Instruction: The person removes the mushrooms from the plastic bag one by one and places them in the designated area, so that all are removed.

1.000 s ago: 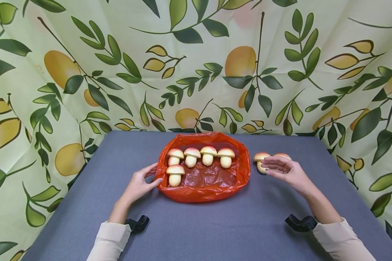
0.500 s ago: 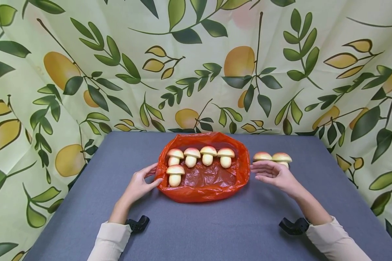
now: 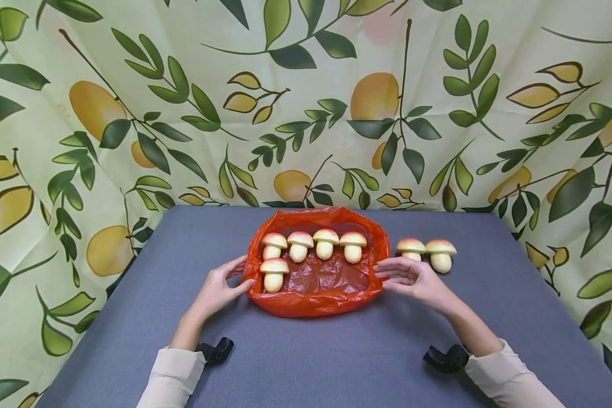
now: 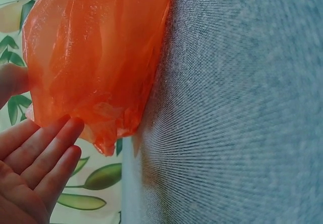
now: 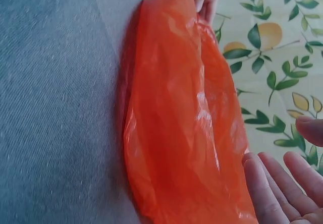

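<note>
We can read no texts, labels, brands, numbers or signs in any of the three views.

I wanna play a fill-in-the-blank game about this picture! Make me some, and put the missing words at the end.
1. Inside the red bag there are ____ mushrooms.
2. On the table, outside the bag, there are ____ loose mushrooms.
3. The bag lies between the right hand and the ____ hand.
4. The cloth behind the table is printed with orange fruit and green ____.

Missing words: five; two; left; leaves.
</note>
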Tool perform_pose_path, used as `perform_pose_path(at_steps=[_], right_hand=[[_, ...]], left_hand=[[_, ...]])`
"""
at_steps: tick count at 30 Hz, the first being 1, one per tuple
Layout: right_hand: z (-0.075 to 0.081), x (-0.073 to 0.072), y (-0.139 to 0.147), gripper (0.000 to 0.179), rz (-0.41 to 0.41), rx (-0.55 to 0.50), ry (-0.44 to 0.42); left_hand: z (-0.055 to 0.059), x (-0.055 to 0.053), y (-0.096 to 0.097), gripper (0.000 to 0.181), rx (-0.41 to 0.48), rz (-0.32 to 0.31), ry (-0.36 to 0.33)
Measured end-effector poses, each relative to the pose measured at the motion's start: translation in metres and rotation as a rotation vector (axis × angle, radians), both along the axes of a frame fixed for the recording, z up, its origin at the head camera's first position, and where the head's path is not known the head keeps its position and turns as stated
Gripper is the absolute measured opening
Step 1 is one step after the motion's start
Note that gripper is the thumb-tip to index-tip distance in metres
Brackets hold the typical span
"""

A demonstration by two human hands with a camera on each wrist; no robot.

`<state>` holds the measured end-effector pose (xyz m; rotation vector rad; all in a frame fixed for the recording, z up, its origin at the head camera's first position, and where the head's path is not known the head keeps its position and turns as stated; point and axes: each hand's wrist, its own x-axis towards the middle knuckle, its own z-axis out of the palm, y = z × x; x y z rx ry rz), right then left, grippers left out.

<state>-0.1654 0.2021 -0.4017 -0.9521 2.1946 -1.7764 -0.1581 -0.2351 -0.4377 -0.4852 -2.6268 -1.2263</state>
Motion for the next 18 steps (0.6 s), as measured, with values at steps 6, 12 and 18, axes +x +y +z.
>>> perform_pose_path(at_steps=[6,12,18], right_hand=[[0.001,0.001,-0.01,0.041,0.045,-0.028,-0.031],[0.0,0.0,-0.022,0.043,0.055,-0.031,-0.083],[-0.003,-0.003,-0.036,0.042,0.058,-0.026,-0.093]], left_hand=[[0.0,0.0,0.002,0.054,0.021,0.002,0.0],[0.0,0.0,0.001,0.055,0.018,-0.002,-0.003],[0.0,0.0,0.001,0.055,0.021,-0.002,-0.007]])
